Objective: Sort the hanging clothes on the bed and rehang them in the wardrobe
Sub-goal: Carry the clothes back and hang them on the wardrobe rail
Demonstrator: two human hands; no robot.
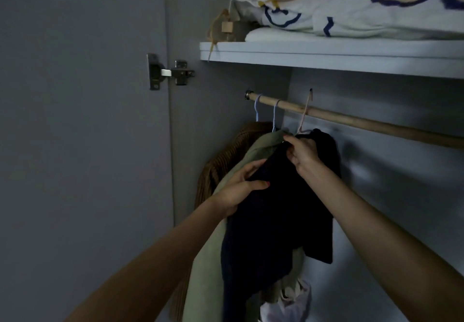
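Both hands working the dark garment [276, 216] hanging on pink hanger [305, 114] at wooden rod [351, 120], w/ green jacket [208, 259] just left. Left hand [241, 188] gripping its shoulder, fingers curled; right hand [302, 154] pinching the collar.

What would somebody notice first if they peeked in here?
Two hands in the middle, the left hand and the right hand, both gripping a black garment that hangs from a pink hanger on the wooden rail. Above, on the shelf, lies folded bedding with blue patterns.
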